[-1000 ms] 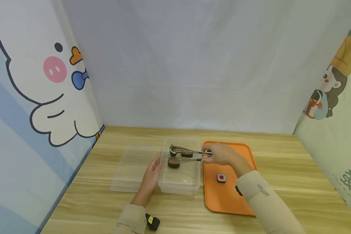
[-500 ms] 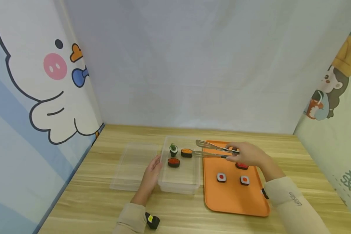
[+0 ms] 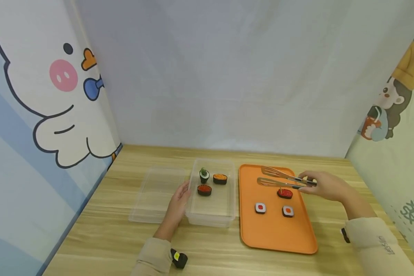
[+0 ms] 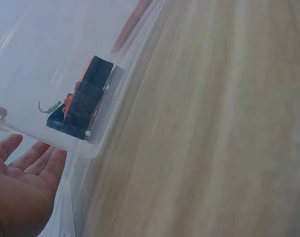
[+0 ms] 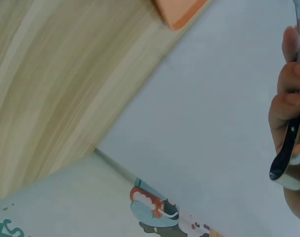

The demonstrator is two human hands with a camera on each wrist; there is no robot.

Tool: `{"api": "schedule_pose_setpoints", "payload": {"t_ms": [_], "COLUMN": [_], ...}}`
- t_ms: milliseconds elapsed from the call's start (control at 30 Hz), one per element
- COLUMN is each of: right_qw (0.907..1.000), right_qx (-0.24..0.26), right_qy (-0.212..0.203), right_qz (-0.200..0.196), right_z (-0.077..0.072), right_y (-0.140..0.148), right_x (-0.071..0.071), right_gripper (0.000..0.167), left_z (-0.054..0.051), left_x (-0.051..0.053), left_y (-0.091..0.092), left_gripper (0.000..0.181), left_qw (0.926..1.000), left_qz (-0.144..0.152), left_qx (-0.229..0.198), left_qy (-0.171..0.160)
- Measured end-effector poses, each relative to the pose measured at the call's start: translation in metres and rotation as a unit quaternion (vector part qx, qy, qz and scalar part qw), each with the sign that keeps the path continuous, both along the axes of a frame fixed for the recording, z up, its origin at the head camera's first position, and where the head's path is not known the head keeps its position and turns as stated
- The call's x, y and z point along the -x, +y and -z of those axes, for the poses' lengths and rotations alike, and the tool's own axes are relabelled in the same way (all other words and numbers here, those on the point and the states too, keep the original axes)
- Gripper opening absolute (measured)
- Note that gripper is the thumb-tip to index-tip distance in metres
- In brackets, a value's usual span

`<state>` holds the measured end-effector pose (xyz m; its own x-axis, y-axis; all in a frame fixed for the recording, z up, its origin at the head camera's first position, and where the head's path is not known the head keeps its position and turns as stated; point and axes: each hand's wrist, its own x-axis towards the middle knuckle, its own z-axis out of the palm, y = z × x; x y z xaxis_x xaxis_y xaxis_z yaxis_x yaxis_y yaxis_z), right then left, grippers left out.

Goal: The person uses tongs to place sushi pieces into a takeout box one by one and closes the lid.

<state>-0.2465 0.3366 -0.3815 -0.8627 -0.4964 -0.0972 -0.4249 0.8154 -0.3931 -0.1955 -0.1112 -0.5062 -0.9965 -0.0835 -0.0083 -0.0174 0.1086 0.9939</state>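
My right hand (image 3: 326, 186) holds a pair of metal tongs (image 3: 286, 177) by their dark handles, and the tong arms are spread apart with nothing between them. The tongs hover over the far part of an orange tray (image 3: 276, 234). On that tray lie a red-topped sushi piece (image 3: 285, 193) near the tongs and two white sushi rolls, one with a red centre (image 3: 260, 208), one with an orange centre (image 3: 288, 211). My left hand (image 3: 177, 203) rests against the left wall of a clear plastic box (image 3: 210, 220), its fingers (image 4: 53, 168) extended.
Inside the box are a green-topped roll (image 3: 204, 175), an orange-topped sushi (image 3: 220, 179) and a red-topped sushi (image 3: 204, 190). A clear lid (image 3: 155, 195) lies left of the box. A black sushi piece with yellow (image 3: 179, 259) sits by my left sleeve.
My right hand has moved right with the tongs, from over the box to over the tray. The orange-topped sushi now stands uncovered in the box. My left hand has stayed at the box.
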Motion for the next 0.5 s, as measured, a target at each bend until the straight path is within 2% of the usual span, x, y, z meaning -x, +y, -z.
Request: {"api": "schedule_pose_setpoints", "payload": {"t_ms": [267,500], "right_qw": [0.9998,0.9993], "right_qx": [-0.007,-0.002], "right_qy": [-0.013,-0.033], "right_qz": [0.017,0.020], "right_z": [0.012,0.020], "right_y": [0.036,0.055], "right_x": [-0.006,-0.010], "right_gripper": [0.046,0.045], "left_z": [-0.002,-0.001], "left_x": [0.000,0.000], "left_y": [0.000,0.001], "left_gripper": [0.045,0.045], "left_qw": [1.0000,0.9999], "left_qz": [-0.001,0.000], "left_qx": [-0.005,-0.009], "left_qy": [-0.005,-0.005]}}
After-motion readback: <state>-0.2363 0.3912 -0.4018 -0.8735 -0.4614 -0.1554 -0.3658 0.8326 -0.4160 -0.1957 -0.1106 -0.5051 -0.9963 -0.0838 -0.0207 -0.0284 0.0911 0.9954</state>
